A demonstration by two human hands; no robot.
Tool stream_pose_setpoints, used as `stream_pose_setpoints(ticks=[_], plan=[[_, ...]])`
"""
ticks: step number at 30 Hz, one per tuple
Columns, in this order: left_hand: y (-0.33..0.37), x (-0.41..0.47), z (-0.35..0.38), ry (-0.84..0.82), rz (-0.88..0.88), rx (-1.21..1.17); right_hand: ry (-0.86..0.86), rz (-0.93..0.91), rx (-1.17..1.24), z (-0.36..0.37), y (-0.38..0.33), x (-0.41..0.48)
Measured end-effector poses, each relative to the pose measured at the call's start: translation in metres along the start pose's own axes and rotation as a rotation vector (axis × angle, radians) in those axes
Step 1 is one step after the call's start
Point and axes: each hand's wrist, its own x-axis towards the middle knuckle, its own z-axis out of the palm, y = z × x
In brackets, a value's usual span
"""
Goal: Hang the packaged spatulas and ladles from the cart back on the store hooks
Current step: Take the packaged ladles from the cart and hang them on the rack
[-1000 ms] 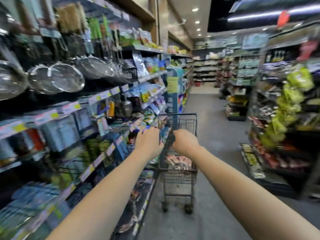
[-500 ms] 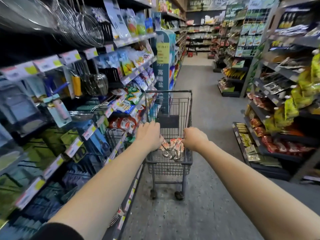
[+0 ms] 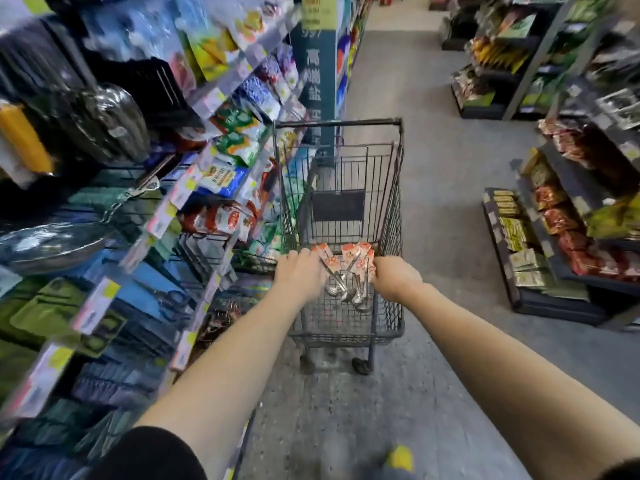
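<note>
At the far left, a yellow-handled item (image 3: 20, 140), a dark metal scoop (image 3: 107, 119) and a shallow metal pan (image 3: 52, 244) are being displayed on the left shelving (image 3: 157, 220), their details being lost to blur. Further right on the same shelving, green-and-white packets (image 3: 239, 140), a blue packet (image 3: 221, 174) and red packets (image 3: 221, 220) are being stocked behind rows of price tags (image 3: 95, 304).

Just beside that shelving, the wire cart (image 3: 337, 123) is being held in the aisle on the grey floor (image 3: 433, 168). Its near rim is being grasped by the left grip (image 3: 299, 275), fingers curled over the edge. The same rim is being clasped further right by the right grip (image 3: 394, 277), knuckles up. Between the two grips, the packaged spatulas and ladles (image 3: 346, 271) are being carried in the near end of the cart's basket. They are lying in a loose, overlapping bundle, with the red-and-white cards pointing far and the shiny metal bowls pointing near. How many pieces are being carried cannot be told. A dark panel (image 3: 337, 206) is being shown on the cart's far wall.

On the right, well apart from the cart, red bags (image 3: 561, 216) and green-gold bags (image 3: 516, 233) are being displayed on the stepped right shelving (image 3: 554, 306).
</note>
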Motion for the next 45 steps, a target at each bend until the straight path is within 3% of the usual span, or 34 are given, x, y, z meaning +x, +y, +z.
stream_pose_setpoints(ticks=[7, 15, 20, 32, 39, 45], plan=[[0.018, 0.114, 0.062, -0.146, -0.016, -0.044, -0.151, 0.074, 0.069, 0.05, 0.049, 0.125], [0.035, 0.23, 0.116, -0.365, -0.225, -0.243, -0.329, 0.085, 0.097, 0.083, 0.087, 0.241], [0.027, 0.291, 0.156, -0.426, -0.379, -0.48, -0.362, 0.167, 0.174, 0.113, 0.092, 0.298], [0.023, 0.389, 0.352, -0.585, -0.513, -0.663, -0.298, 0.524, 0.342, 0.26, 0.131, 0.396], [0.036, 0.421, 0.431, -0.476, -0.728, -0.75, -0.3, 0.706, 0.409, 0.324, 0.142, 0.419], [0.043, 0.431, 0.453, -0.406, -0.908, -0.907, -0.246, 0.722, 0.577, 0.352, 0.146, 0.415]])
